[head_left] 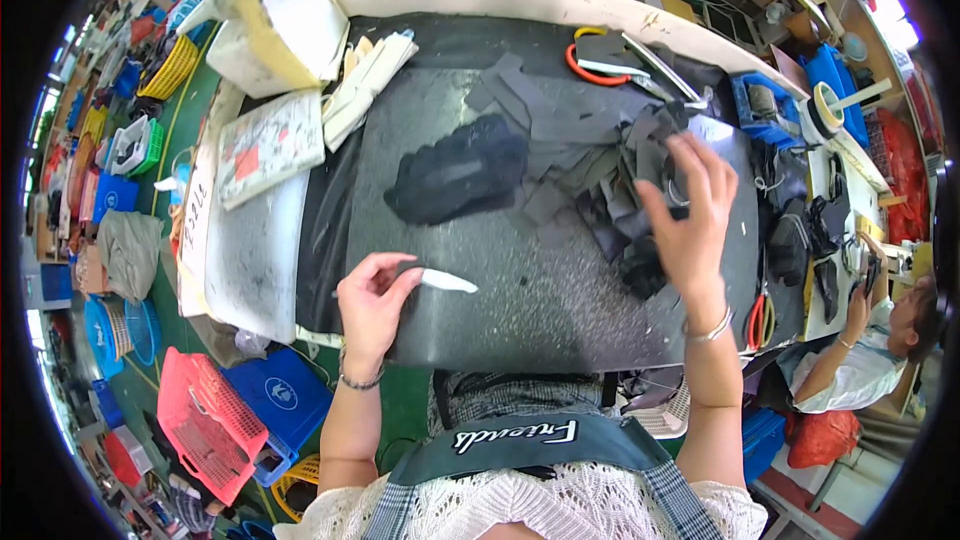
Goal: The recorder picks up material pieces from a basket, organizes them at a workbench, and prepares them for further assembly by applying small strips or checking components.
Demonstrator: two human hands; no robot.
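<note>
Gripping a slim white tapering tool (447, 281) by its left end, between the thumb and fingertips of the left hand (376, 295); pointing the narrow tip rightward and slightly down toward the wearer; running its long axis nearly crosswise over the near-left part of a black, speckled worktop (480, 335); leaving any contact between tool and surface impossible to tell; showing a small dark patch by the same fingertips, too small to identify; spreading the thumb and fingers of the right hand (692, 205) wide, gripping nothing visible; holding that open hand over the right side of a loose heap of flat, dark-grey cut pieces (572, 128), with touch unclear; seeing, beyond the tool and left of the heap, a lumpy black fabric bundle (455, 172), slanting from lower left to upper right; seeing also, near the far edge, scissors with orange and yellow handles (600, 79); finding, at far left, a blotched pale rectangular board (270, 145) just beside a bunch of cream-coloured strips (365, 88).
</note>
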